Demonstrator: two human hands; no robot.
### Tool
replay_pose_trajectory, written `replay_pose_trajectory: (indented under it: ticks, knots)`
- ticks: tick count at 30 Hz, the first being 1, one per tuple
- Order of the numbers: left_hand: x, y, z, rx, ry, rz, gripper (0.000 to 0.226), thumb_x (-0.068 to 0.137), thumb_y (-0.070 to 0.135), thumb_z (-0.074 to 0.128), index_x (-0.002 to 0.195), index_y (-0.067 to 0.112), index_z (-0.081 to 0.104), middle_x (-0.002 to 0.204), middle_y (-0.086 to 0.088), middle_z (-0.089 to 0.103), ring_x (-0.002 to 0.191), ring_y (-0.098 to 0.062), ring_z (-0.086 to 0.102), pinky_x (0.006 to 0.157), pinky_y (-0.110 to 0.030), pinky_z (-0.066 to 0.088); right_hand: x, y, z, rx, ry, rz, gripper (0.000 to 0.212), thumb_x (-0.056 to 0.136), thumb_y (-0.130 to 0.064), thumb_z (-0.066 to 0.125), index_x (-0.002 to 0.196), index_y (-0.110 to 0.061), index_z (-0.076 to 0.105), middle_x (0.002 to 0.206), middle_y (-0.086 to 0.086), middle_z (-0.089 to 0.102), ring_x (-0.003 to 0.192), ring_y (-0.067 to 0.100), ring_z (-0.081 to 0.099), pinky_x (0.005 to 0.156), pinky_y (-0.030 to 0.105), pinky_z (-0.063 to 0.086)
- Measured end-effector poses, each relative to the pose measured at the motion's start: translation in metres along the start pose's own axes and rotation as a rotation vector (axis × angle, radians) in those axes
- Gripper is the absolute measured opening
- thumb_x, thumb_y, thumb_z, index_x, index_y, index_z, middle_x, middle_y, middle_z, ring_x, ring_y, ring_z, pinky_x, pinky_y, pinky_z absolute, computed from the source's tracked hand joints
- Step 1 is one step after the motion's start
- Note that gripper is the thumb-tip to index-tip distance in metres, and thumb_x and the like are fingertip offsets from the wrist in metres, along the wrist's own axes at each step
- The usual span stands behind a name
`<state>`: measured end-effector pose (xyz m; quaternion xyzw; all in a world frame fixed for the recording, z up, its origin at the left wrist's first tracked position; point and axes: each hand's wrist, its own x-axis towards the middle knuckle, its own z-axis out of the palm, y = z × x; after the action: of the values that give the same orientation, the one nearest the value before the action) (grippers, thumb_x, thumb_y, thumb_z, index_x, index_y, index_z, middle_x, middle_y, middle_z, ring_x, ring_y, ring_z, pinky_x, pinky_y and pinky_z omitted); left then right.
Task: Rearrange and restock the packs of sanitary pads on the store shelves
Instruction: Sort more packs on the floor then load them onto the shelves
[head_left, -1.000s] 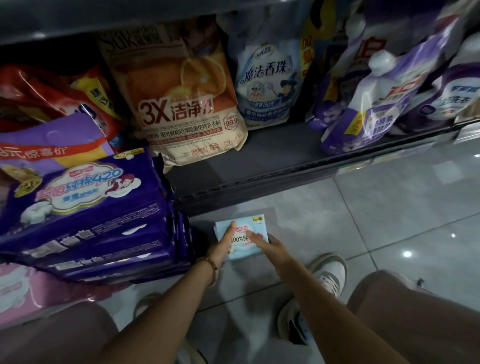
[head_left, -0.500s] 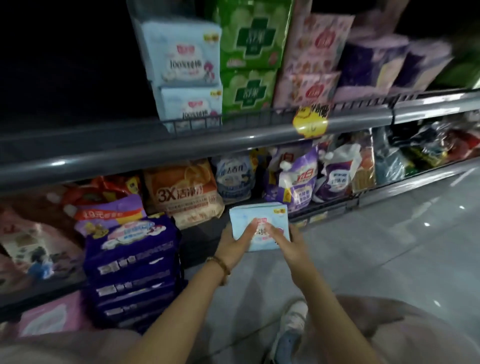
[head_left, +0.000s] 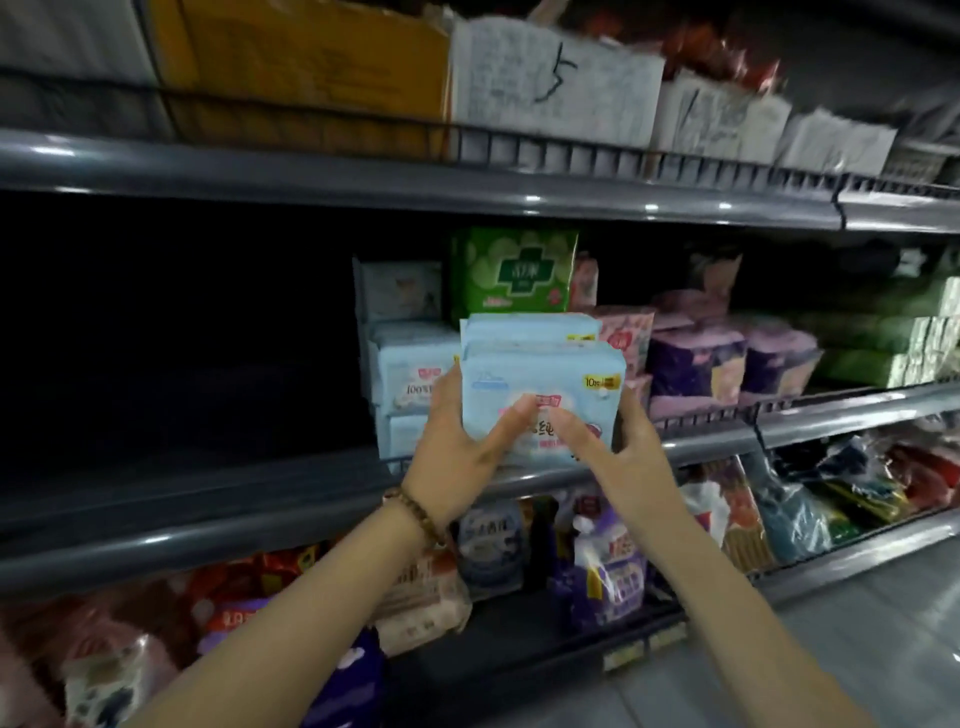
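We find the blue packs (head_left: 540, 379) held up in front of the shelf (head_left: 260, 499), about level with its wire rail (head_left: 701, 415) and not yet resting on anything. There seem to be two of them, one behind the other, which we think is why both hands are in use. The left hand (head_left: 457, 452) curls round the left edge with its thumb laid across the printed face. The right hand (head_left: 623, 447) clasps the right edge in the same way, its thumb close to the other near the middle. We judge that this two-sided clamp stops the soft, slippery wrappers from sliding apart. The printed face is turned toward us, as the fronts of the shelved goods are, which suits setting the packs down label-out. Just left of the held packs stands a stack (head_left: 410, 374) of matching pale blue packs, and we take that as the reason for the aim: like goes with like. Behind them is a green pack (head_left: 514, 270), and to the right are pink packs (head_left: 623, 332) and purple packs (head_left: 696, 358), grouped by kind. The shelf left of the stack is dark, and we cannot tell what lies there. For the next move we would lift the packs over the rail and seat them beside or on top of the stack.
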<state>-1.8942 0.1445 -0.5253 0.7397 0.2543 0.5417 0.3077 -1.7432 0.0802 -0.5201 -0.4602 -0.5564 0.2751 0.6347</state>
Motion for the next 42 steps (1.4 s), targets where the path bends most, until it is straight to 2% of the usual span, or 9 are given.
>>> replay_pose_trajectory:
  ticks: [4,10,15,17,21,27,33,40,42]
  knots:
    - [0.036,0.007,-0.039,0.1,0.045,0.086,0.056,0.083,0.058,0.056,0.125,0.021,0.055,0.119,0.003,0.063,0.11,-0.01,0.061,0.087,-0.033,0.055,0.043,-0.018,0.024,-0.057,-0.111,-0.083,0.055,0.07,-0.046,0.07,0.121,-0.031,0.055,0.116,-0.012,0.066,0.108,0.003,0.062,0.087,0.023,0.054]
    - [0.072,-0.013,-0.088,0.074,0.095,0.096,0.051,0.083,0.054,0.061,0.12,0.017,0.058,0.114,0.0,0.067,0.105,-0.016,0.066,0.083,-0.04,0.057,0.106,-0.017,0.067,-0.119,-0.255,-0.098,0.042,0.081,-0.035,0.072,0.12,-0.025,0.058,0.1,-0.024,0.062,0.082,-0.021,0.057,0.062,0.001,0.043]
    - [0.091,-0.06,-0.103,0.089,0.133,-0.036,0.044,0.083,0.048,0.065,0.117,0.021,0.06,0.11,0.002,0.069,0.102,-0.013,0.067,0.083,-0.042,0.057,0.141,0.009,0.094,-0.277,-0.28,-0.09,0.046,0.074,-0.054,0.068,0.114,-0.038,0.052,0.097,-0.03,0.059,0.093,-0.011,0.058,0.075,0.009,0.048]
    - [0.096,-0.076,-0.102,0.107,0.076,-0.112,0.043,0.082,0.045,0.064,0.119,0.026,0.057,0.111,0.006,0.069,0.101,-0.007,0.066,0.083,-0.036,0.058,0.148,0.022,0.098,-0.4,-0.233,-0.139,0.053,0.079,-0.055,0.065,0.124,-0.034,0.048,0.106,-0.031,0.055,0.106,-0.002,0.058,0.085,0.006,0.043]
    - [0.107,-0.09,-0.1,0.118,0.079,-0.207,0.052,0.074,0.05,0.064,0.121,0.027,0.056,0.11,0.008,0.069,0.095,0.0,0.066,0.074,-0.018,0.056,0.161,0.046,0.096,-0.765,0.075,-0.476,0.076,0.087,-0.052,0.06,0.15,-0.026,0.026,0.152,-0.002,0.034,0.142,0.016,0.027,0.111,0.025,0.013]
    - [0.122,-0.106,-0.088,0.144,0.141,-0.282,0.06,0.08,0.053,0.062,0.132,0.025,0.048,0.108,0.012,0.066,0.091,0.003,0.063,0.065,-0.008,0.051,0.182,0.074,0.086,-0.911,0.082,-0.552,0.06,0.093,-0.057,0.041,0.148,-0.041,0.024,0.162,0.001,0.007,0.149,0.023,0.0,0.118,0.037,-0.001]
    - [0.123,-0.111,-0.082,0.189,0.211,-0.304,0.1,0.057,0.082,0.058,0.137,0.027,0.037,0.118,0.005,0.062,0.101,-0.011,0.064,0.081,-0.031,0.056,0.191,0.074,0.081,-0.905,-0.004,-0.52,0.064,0.091,-0.061,0.036,0.149,-0.041,0.021,0.162,0.001,0.006,0.149,0.023,-0.001,0.118,0.038,0.0]
    - [0.103,-0.092,-0.085,0.117,0.228,-0.288,0.06,0.085,0.038,0.066,0.134,0.032,0.031,0.116,0.012,0.059,0.106,-0.005,0.059,0.092,-0.031,0.052,0.171,0.063,0.074,-0.919,-0.028,-0.528,0.069,0.095,-0.053,0.044,0.15,-0.042,0.003,0.161,-0.005,-0.006,0.149,0.017,-0.006,0.116,0.033,-0.004]
    - [0.095,-0.079,-0.087,0.124,0.238,-0.275,0.052,0.088,0.033,0.063,0.127,0.038,0.029,0.111,0.021,0.052,0.101,0.004,0.055,0.086,-0.017,0.051,0.162,0.058,0.072,-0.922,-0.037,-0.503,0.072,0.096,-0.05,0.046,0.15,-0.042,-0.001,0.16,-0.009,-0.009,0.148,0.014,-0.008,0.115,0.031,-0.005]
